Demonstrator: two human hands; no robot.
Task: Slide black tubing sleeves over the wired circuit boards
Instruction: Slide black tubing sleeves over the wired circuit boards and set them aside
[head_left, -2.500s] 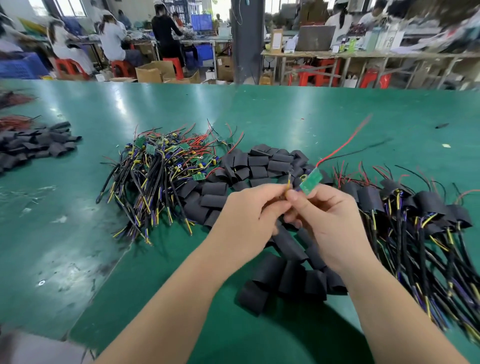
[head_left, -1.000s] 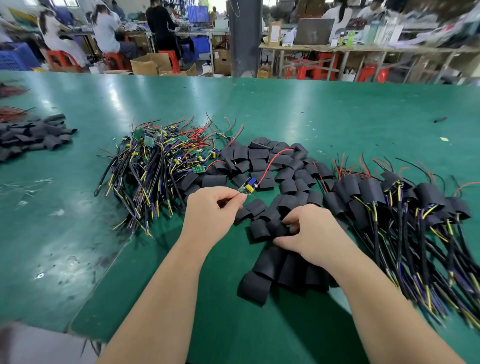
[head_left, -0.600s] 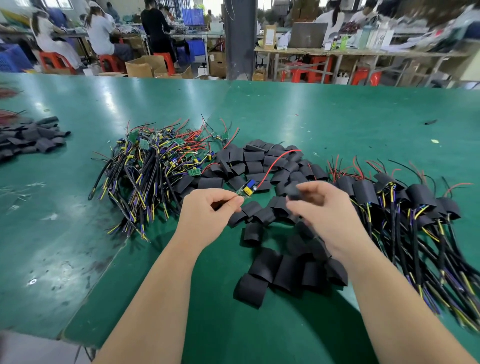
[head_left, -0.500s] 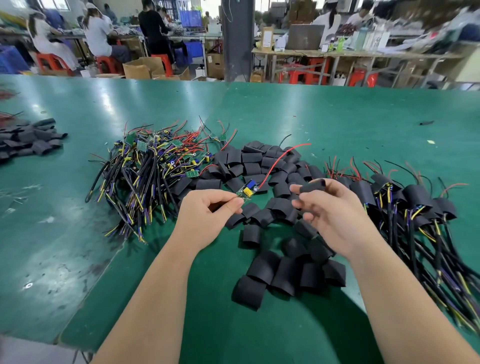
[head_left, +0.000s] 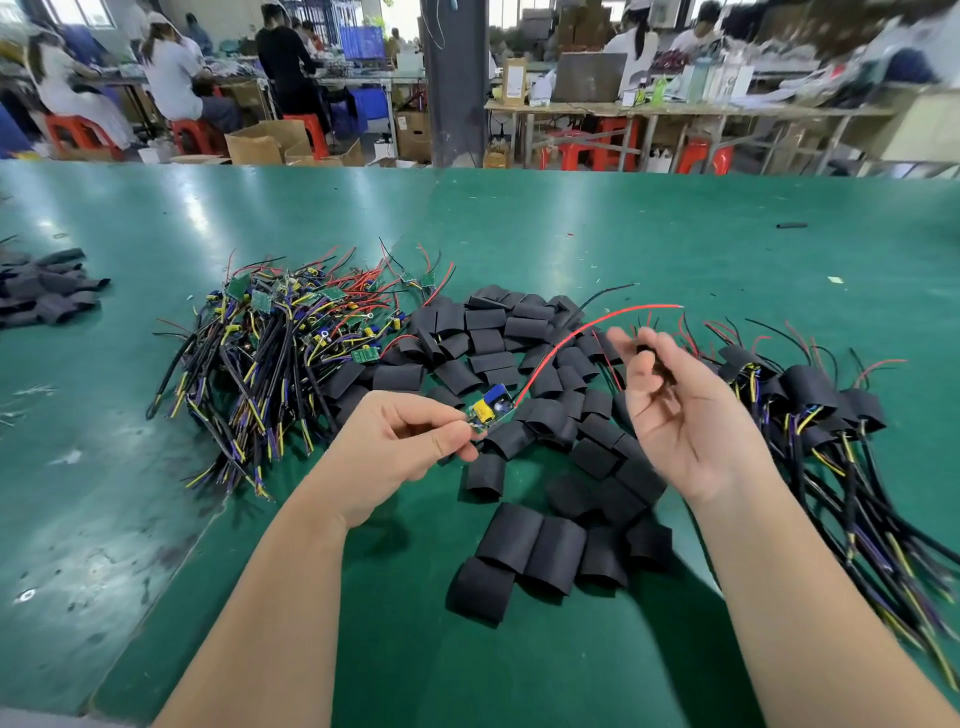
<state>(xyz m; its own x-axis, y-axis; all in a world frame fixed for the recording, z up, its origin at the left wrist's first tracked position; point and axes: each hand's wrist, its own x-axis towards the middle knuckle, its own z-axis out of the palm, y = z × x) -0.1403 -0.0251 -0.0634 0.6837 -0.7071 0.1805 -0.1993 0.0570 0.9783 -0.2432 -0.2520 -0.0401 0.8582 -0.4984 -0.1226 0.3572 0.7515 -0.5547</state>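
**Board in my left, sleeve in my right**

My left hand (head_left: 395, 447) pinches the circuit board (head_left: 488, 411) by its near end. Its red wire (head_left: 571, 332) arcs toward my right hand (head_left: 680, 415), raised apart, which pinches a blurred black sleeve (head_left: 645, 354). Loose sleeves (head_left: 519, 540) lie under both hands.

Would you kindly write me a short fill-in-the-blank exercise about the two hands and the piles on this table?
The left hand pinches a small circuit board whose long arching wire is ____.
The right hand holds one sleeve, coloured ____.
The loose sleeves lie on a ____ table.
The bare wired boards are heaped on the ____ side of the loose sleeves.
Missing words: red, black, green, left.
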